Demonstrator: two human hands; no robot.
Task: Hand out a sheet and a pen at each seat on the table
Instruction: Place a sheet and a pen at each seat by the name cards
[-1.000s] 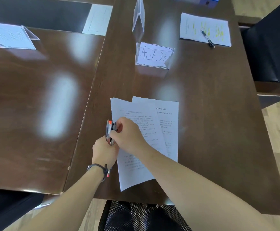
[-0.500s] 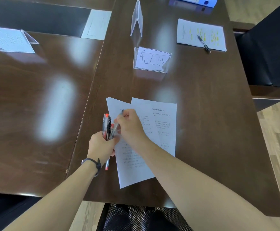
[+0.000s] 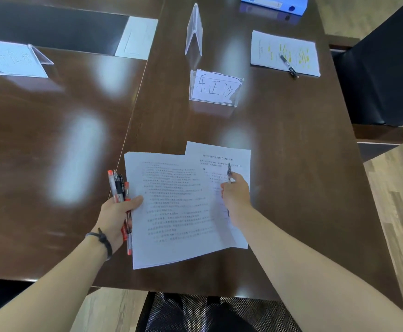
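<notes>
My left hand (image 3: 116,212) grips a bundle of pens (image 3: 118,185) together with the left edge of a stack of printed sheets (image 3: 171,207), held just above the dark wooden table (image 3: 291,164). A single sheet (image 3: 219,154) lies on the table under the stack's right side. My right hand (image 3: 235,197) holds one dark pen (image 3: 229,172) upright over that sheet. At the far right seat another sheet (image 3: 284,52) lies with a black pen (image 3: 288,64) on it.
A clear name card holder (image 3: 215,88) with handwriting stands beyond the sheets; another holder (image 3: 194,32) stands edge-on behind it, a third (image 3: 13,58) at far left. A blue folder (image 3: 274,4) lies at the far edge. A black chair (image 3: 382,68) stands at right, a mesh chair (image 3: 207,312) below me.
My right hand pulled one pen out of the bundle and moved right, over the single sheet. My left hand now also grips the stack's edge, and the stack has swung straighter.
</notes>
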